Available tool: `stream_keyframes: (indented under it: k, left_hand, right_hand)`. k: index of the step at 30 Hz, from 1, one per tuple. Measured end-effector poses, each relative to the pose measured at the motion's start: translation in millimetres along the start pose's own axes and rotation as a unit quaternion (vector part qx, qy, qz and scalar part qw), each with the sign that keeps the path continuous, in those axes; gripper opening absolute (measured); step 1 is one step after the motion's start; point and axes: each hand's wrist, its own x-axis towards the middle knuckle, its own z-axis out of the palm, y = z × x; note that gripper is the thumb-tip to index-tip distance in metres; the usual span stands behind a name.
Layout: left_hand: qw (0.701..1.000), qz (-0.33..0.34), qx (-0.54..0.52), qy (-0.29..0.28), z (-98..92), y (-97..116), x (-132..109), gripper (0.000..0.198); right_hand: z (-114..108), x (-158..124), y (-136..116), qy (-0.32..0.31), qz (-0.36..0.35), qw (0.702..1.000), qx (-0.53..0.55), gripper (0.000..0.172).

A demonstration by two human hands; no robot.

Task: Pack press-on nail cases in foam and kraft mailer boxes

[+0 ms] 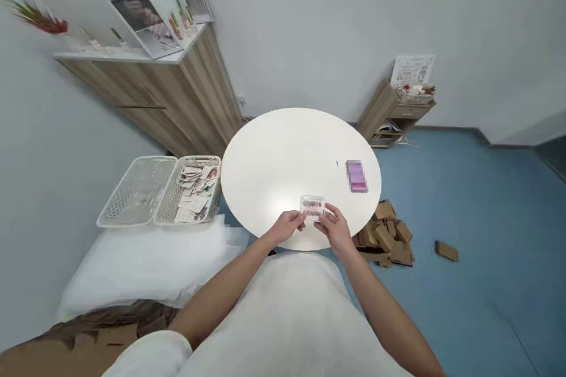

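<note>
Between my two hands is a small clear plastic case with two rows of small dark reddish pieces (313, 204), held just over the near edge of the round white table (283, 147). My left hand (286, 226) pinches the case at its lower left corner, thumb in front. On the opposite side, my right hand (335, 227) grips the right edge with thumb and fingers. What exactly the pieces are is too small to make out. To the right on the tabletop lies a purple rectangular item (356, 176), its face blurred, with a tiny dark object (337, 163) beside it.
Left of the table stand a white basket full of printed cards or packets (165, 212) and another white basket (106, 212). Brown cardboard boxes (389, 235) are heaped on the blue floor at right, one box (446, 251) apart. A wooden cabinet (194, 88) and small shelf (375, 106) stand behind.
</note>
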Motion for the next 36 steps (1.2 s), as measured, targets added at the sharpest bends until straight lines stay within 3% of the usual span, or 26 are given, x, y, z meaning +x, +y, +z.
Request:
stream_keyframes:
  k: [9, 15, 20, 24, 28, 36]
  left_hand:
    - [0.998, -0.031, 0.047, 0.039, 20.9, -3.9, 14.0, 0.043]
    - [0.99, -0.074, 0.051, 0.105, 28.5, -15.4, 8.4, 0.04]
    - [0.974, -0.116, 0.001, 0.196, 21.6, -31.3, -1.6, 0.042]
    - [0.962, -0.13, -0.033, 0.239, 11.0, -43.0, -8.1, 0.046]
    - [0.954, -0.144, -0.049, 0.258, -6.9, -50.0, -11.1, 0.046]
    - [0.939, -0.136, -0.076, 0.307, -80.8, -71.9, -17.1, 0.053]
  right_hand:
    - [-24.3, 15.5, -4.5, -0.01, 0.024, 0.999, -0.024, 0.046]
    - [-26.5, 27.7, 3.8, -0.045, 0.043, 0.997, -0.048, 0.047]
    - [-17.6, 41.3, 25.6, -0.054, 0.073, 0.992, -0.087, 0.044]
    - [-6.5, 50.8, 40.4, -0.047, 0.098, 0.987, -0.115, 0.042]
    - [19.2, 61.9, 45.8, -0.061, 0.092, 0.981, -0.162, 0.04]
    - [105.1, 90.0, 70.8, -0.092, 0.047, 0.958, -0.268, 0.04]
